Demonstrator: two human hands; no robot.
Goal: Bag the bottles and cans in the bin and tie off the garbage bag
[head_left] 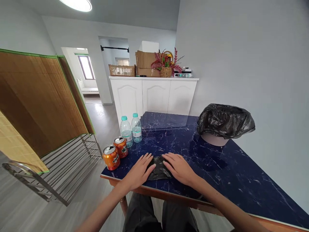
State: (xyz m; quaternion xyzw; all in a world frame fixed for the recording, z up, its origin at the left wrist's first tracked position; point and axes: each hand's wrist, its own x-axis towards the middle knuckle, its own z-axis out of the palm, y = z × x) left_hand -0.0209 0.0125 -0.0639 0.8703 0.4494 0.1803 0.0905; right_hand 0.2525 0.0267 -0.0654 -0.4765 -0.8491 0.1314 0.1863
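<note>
A folded black plastic bag [159,169] lies flat near the front edge of the blue marble-patterned table [166,133]. My left hand [141,169] rests on the bag's left side, palm down with fingers stretched out. On its right side lies my right hand [180,167], also flat with fingers extended. Two orange drink cans, the nearer one [111,158] and the farther one [121,147], stand opened left of my left hand. Behind them are two clear water bottles with teal caps, one [126,131] beside the other [136,128].
At the table's right side stands a bin [214,139] lined with a black bag [224,120]. A white cabinet [155,95] beyond the table carries cardboard boxes [148,64] and a flower basket [166,71]. On the left, a metal rack [70,164] stands by a bamboo mat [41,100].
</note>
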